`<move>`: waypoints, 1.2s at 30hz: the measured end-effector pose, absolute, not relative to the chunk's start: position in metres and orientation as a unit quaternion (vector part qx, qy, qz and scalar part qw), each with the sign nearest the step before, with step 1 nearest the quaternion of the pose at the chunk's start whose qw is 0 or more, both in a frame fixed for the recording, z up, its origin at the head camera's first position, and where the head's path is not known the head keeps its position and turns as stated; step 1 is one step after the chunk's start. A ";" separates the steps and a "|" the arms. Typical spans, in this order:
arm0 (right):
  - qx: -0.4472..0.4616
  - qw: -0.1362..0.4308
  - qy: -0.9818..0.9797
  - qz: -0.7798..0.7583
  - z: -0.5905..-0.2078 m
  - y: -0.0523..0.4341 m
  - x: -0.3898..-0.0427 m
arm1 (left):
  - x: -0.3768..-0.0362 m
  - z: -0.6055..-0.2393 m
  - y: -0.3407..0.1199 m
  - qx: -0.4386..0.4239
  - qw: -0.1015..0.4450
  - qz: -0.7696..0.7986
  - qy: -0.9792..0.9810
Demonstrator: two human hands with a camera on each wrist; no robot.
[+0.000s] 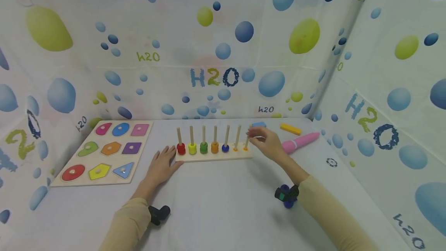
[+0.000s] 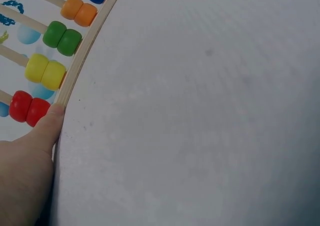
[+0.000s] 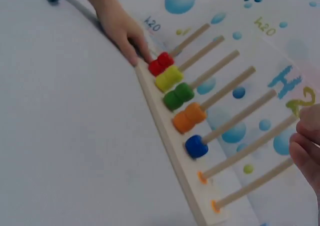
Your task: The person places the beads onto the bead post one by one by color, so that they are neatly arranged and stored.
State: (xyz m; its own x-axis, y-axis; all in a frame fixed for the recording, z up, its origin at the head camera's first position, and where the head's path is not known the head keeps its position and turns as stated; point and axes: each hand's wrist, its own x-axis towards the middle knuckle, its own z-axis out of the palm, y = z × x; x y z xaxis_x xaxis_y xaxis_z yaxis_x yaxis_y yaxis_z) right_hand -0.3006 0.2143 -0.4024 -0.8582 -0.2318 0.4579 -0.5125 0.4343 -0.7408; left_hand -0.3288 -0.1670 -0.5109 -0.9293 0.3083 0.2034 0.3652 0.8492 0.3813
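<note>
A wooden peg board [image 1: 216,158] stands with upright pegs in a row. Its pegs carry red beads [image 1: 180,149], yellow beads [image 1: 192,149], green beads [image 1: 203,148], orange beads [image 1: 214,148] and one blue bead [image 1: 225,148]; the two rightmost pegs are bare. My left hand [image 1: 162,167] holds the board's left end, thumb on the front edge and fingers round the end. By the top of the rightmost peg [image 3: 255,183], my right hand [image 1: 266,142] has bent fingers; whether they touch the peg is hidden. Blue beads [image 1: 288,204] lie below the right wrist.
At the left lies a shape puzzle board [image 1: 101,181] with several coloured knobbed pieces. Behind and right of my right hand are a blue block [image 1: 259,124], a yellow block [image 1: 290,129] and a pink pen-shaped thing [image 1: 301,142]. Patterned cloth walls [image 1: 181,96] border the white table.
</note>
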 end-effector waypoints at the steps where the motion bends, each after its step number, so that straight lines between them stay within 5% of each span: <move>1: 0.221 0.131 -0.836 0.485 -0.403 0.219 -0.294 | -0.329 -0.511 -0.167 -0.176 0.068 -0.212 -0.959; 10: 0.205 0.012 -0.866 0.456 -0.436 0.273 -0.245 | -0.329 -0.511 -0.167 -0.176 0.065 -0.216 -0.958; 18: 0.206 0.022 -0.865 0.456 -0.490 0.322 -0.224 | -0.330 -0.511 -0.168 -0.177 0.068 -0.216 -0.958; 36: 0.208 0.028 -0.862 0.462 -0.499 0.349 -0.175 | -0.331 -0.514 -0.168 -0.178 0.066 -0.216 -0.958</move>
